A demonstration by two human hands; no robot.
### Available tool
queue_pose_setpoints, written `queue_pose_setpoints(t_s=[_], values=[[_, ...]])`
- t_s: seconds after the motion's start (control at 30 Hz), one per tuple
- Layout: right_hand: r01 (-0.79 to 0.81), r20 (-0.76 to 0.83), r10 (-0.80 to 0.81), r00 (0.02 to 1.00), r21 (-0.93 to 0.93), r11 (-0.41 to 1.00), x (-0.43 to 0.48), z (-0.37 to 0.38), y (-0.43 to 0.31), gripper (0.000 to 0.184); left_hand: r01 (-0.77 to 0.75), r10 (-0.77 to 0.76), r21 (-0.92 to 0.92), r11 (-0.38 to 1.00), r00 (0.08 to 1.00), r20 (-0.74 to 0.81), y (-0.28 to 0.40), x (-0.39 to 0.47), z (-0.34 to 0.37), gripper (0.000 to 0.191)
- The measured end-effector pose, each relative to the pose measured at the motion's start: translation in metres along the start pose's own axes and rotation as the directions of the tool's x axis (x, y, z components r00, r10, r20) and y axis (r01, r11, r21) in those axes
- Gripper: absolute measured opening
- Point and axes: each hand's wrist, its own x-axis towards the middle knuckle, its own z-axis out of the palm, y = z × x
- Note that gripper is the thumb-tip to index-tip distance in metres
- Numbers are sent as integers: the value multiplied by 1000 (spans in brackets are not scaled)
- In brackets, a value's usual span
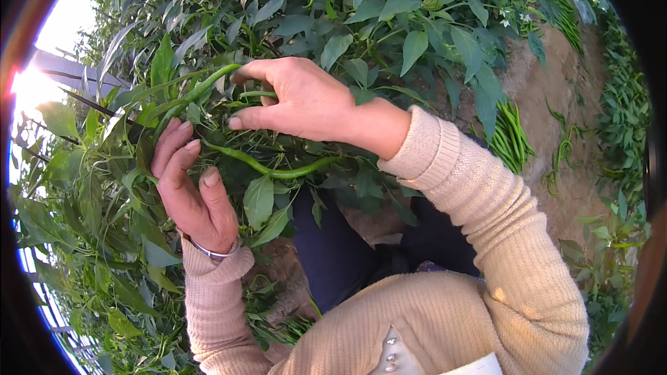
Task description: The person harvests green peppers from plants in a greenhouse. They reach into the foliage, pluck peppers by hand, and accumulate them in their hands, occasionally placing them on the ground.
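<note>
A long green chili pepper [200,91] slants between my two hands among the leaves. My left hand [195,192] is cupped upward beside the plant, thumb apart from the fingers; the fingertips are at the pepper's lower end, and a grip on it is not visible. Above and to the right, my right hand [307,99] reaches in, its index fingertip at the pepper's upper end and its thumb spread away. A short green length [258,94], a stem or pepper, runs under its curled fingers, whose hold is hidden. Below hangs a second, curved green chili pepper [276,172].
Dense pepper foliage [385,10] surrounds my hands. On the bare soil [547,73] to the right lie a pile of picked green chilies [508,135], another pile [565,21] farther off and some loose ones [563,151]. A dark thin line [91,104] crosses the plants at left.
</note>
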Motion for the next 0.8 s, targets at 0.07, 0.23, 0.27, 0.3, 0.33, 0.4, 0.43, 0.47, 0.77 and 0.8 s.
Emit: queue_pose_setpoints(t_s=[0.07,0.23,0.27,0.3,0.33,0.4,0.43,0.47,0.77,0.8], values=[[104,53,-98,994,-138,985,-16,10,40,62,95,-98,-52,994,993,-60,3,2,9,27],[-51,220,105,970,-241,969,-54,77,19,74,435,-468,-286,854,882,-56,43,23,18,25],[-48,257,107,961,-224,973,-56,84,17,75,450,-493,-434,780,870,16,51,30,26,26],[-52,288,119,950,-230,972,-58,83,20,77,517,-528,-534,669,836,148,56,33,40,28],[-84,444,196,874,-260,962,-54,85,26,84,534,-552,-596,599,815,175,54,37,50,30],[-19,306,94,947,-239,971,-66,90,26,84,558,-618,-607,566,774,135,34,45,60,36],[13,228,44,973,-244,970,-71,87,26,84,553,-669,-600,579,743,40,8,45,59,37],[-44,263,116,958,-267,963,-67,75,17,84,559,-716,-610,562,698,-20,-9,42,53,36],[241,-314,-169,934,206,948,24,-19,-46,32,659,-715,-532,532,686,135,0,37,43,25],[231,-339,-114,934,328,916,34,-17,-54,33,564,-598,-630,534,779,190,-1,37,50,36]])
